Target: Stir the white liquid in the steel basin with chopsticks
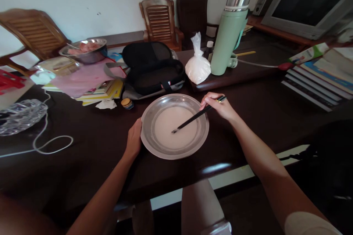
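A shallow metal basin (pixel 176 154) stands on the dark table in front of me, with a milky, off-white liquid (pixel 168 123) inside. My left hand (pixel 134 137) grips the basin's left rim, its fingers mostly hidden below the edge. Black chopsticks (pixel 193 118), held close together, are in my right hand (pixel 217 105) above the right rim. Their tips dip into the liquid near the middle. Behind the basin sits a knotted clear plastic bag of white powder (pixel 198 68).
A tall green thermos (pixel 230 36) stands behind on the right, near stacked books (pixel 317 80). An open black case (pixel 154 68) lies behind the basin. Left are a small jar (pixel 127 103), a glass dish (pixel 23 115), a white cable (pixel 52 145) and a metal bowl of reddish food (pixel 84 55).
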`<state>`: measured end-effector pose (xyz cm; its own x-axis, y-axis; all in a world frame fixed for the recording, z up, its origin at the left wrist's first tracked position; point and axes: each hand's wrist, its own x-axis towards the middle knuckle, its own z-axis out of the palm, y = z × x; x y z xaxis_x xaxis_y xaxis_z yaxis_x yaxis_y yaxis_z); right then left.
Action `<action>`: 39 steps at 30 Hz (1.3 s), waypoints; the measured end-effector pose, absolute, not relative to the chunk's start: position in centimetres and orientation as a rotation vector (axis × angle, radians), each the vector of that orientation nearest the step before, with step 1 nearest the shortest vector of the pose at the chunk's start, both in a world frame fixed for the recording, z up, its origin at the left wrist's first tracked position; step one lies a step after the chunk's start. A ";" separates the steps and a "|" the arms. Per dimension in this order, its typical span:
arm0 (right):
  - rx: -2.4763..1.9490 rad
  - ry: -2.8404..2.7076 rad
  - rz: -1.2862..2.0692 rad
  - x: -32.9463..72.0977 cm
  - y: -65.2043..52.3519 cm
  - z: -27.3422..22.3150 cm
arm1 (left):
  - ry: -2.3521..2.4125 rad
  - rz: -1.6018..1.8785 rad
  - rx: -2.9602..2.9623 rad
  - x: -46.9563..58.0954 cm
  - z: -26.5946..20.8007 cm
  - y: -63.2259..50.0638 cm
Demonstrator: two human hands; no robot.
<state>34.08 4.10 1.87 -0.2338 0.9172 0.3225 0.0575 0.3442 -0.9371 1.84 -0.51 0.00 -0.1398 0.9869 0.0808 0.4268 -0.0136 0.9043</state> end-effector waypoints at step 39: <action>-0.918 -1.497 1.003 34.3 4.2 1.9 | 1.640 1.120 1.492 1.7 -0.3 -0.5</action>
